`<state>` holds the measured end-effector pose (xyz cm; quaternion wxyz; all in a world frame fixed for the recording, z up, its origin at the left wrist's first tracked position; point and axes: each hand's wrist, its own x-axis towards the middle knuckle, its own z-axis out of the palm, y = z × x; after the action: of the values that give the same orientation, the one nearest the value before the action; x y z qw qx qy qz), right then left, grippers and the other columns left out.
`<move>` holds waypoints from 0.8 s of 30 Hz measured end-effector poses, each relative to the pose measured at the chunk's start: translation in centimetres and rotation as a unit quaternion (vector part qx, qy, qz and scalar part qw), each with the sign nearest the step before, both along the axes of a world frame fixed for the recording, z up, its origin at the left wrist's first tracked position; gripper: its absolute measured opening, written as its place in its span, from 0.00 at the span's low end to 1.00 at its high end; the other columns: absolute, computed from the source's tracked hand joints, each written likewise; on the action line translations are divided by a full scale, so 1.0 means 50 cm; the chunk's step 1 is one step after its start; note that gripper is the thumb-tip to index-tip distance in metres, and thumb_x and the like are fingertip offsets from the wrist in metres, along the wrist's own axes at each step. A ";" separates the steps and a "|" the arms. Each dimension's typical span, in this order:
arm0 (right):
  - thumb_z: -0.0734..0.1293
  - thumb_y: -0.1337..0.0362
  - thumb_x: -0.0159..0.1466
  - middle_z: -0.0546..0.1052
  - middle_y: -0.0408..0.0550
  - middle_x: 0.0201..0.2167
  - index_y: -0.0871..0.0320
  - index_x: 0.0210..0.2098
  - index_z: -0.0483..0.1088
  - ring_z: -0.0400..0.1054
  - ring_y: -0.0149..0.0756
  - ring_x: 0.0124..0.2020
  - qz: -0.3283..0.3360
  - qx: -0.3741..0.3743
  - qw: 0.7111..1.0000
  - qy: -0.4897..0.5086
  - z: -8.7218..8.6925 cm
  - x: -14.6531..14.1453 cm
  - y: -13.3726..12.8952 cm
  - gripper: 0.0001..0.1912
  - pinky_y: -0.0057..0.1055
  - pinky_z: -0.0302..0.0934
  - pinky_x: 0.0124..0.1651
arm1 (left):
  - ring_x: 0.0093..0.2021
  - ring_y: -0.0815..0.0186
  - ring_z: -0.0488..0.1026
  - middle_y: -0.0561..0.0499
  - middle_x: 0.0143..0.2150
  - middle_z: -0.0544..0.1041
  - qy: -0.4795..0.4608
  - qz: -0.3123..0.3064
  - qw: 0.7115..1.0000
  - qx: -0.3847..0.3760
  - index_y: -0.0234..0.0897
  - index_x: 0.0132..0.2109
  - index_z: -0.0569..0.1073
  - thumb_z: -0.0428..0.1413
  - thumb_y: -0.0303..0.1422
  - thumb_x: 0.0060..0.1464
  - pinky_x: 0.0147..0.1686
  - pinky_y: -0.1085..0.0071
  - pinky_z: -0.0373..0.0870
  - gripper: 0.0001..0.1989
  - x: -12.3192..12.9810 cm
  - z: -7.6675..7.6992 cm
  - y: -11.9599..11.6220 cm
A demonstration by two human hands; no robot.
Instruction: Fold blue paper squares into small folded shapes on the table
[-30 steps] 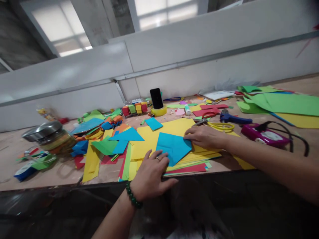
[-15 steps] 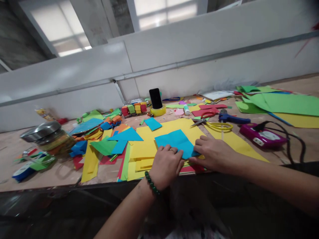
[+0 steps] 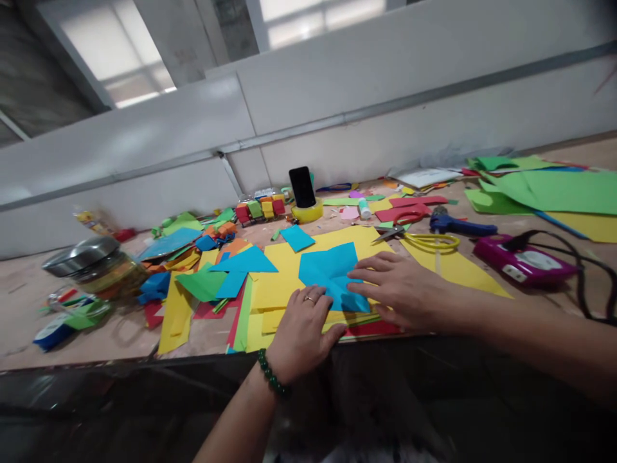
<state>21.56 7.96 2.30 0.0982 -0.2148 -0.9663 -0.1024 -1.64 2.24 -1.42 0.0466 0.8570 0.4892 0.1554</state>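
A creased piece of blue paper [image 3: 332,267] lies on yellow sheets [image 3: 274,289] near the table's front edge. My left hand [image 3: 303,328], with a ring and a green bead bracelet, rests at the paper's lower left, fingers stretched out and thumb apart. From the right, my right hand [image 3: 395,286] lies over the paper's right side with its fingers spread. Neither hand grips the paper. Scissors [image 3: 421,239] with yellow handles sit just beyond my right hand.
A lidded jar [image 3: 101,270] stands at left. A phone [image 3: 303,186] leans upright on a yellow tape roll [image 3: 308,211] at the back. To the right are a blue-handled tool [image 3: 463,225] and a purple power box [image 3: 525,262] with a black cable.
The blue paper now shows creases and a changed outline. My left hand has moved slightly left and its thumb has come away; my right hand's fingers have stretched out over the paper.
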 end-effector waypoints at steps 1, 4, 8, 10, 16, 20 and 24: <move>0.66 0.69 0.58 0.76 0.55 0.50 0.57 0.50 0.71 0.67 0.49 0.52 0.016 -0.005 1.000 -0.012 0.000 -0.001 0.004 0.20 0.46 0.58 0.53 | 0.57 0.51 0.65 0.40 0.55 0.71 -0.003 -0.001 1.000 0.003 0.35 0.49 0.69 0.50 0.44 0.61 0.57 0.51 0.62 0.18 0.000 -0.001 -0.003; 0.68 0.69 0.56 0.76 0.55 0.50 0.59 0.53 0.69 0.68 0.47 0.51 0.064 -0.038 0.997 -0.028 -0.007 0.002 0.015 0.25 0.43 0.60 0.53 | 0.53 0.53 0.67 0.41 0.52 0.72 -0.034 -0.004 0.999 0.006 0.35 0.51 0.69 0.50 0.43 0.62 0.54 0.54 0.65 0.18 0.000 -0.002 -0.010; 0.62 0.69 0.64 0.77 0.54 0.48 0.57 0.51 0.71 0.69 0.43 0.48 0.093 -0.066 0.994 0.002 -0.016 0.006 0.030 0.16 0.39 0.60 0.51 | 0.51 0.55 0.68 0.42 0.50 0.73 -0.076 -0.002 0.997 0.003 0.35 0.52 0.67 0.52 0.43 0.61 0.52 0.56 0.68 0.18 -0.002 -0.008 -0.014; 0.58 0.67 0.68 0.78 0.53 0.47 0.57 0.48 0.73 0.68 0.41 0.48 0.103 -0.113 0.988 0.020 -0.017 0.005 0.039 0.14 0.37 0.61 0.51 | 0.51 0.54 0.69 0.43 0.49 0.74 -0.084 0.004 0.996 0.008 0.35 0.52 0.68 0.53 0.42 0.60 0.52 0.55 0.68 0.18 -0.002 -0.013 -0.016; 0.63 0.62 0.66 0.80 0.50 0.39 0.57 0.42 0.78 0.70 0.38 0.42 0.068 -0.294 0.951 0.066 -0.010 -0.003 0.078 0.12 0.35 0.62 0.48 | 0.59 0.53 0.67 0.44 0.56 0.74 -0.088 0.020 0.996 0.011 0.38 0.49 0.70 0.54 0.38 0.61 0.58 0.47 0.62 0.12 -0.006 -0.019 -0.029; 0.66 0.57 0.62 0.80 0.49 0.38 0.57 0.38 0.79 0.71 0.38 0.41 0.019 -0.419 0.904 0.082 -0.008 -0.007 0.116 0.12 0.33 0.63 0.46 | 0.59 0.54 0.67 0.44 0.56 0.74 -0.090 0.018 0.996 0.002 0.39 0.46 0.71 0.53 0.38 0.61 0.58 0.46 0.62 0.10 -0.008 -0.014 -0.032; 0.67 0.50 0.60 0.77 0.48 0.31 0.60 0.32 0.77 0.70 0.37 0.34 -0.033 -0.465 0.880 0.089 -0.020 -0.018 0.146 0.18 0.32 0.61 0.38 | 0.60 0.53 0.67 0.44 0.56 0.74 -0.094 0.017 0.995 -0.010 0.38 0.43 0.71 0.53 0.39 0.61 0.58 0.47 0.63 0.09 -0.008 -0.011 -0.030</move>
<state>20.67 15.25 1.30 0.0688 -0.2752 -0.8824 0.3752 -2.06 0.73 -1.98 0.0983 0.8293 0.4990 0.2314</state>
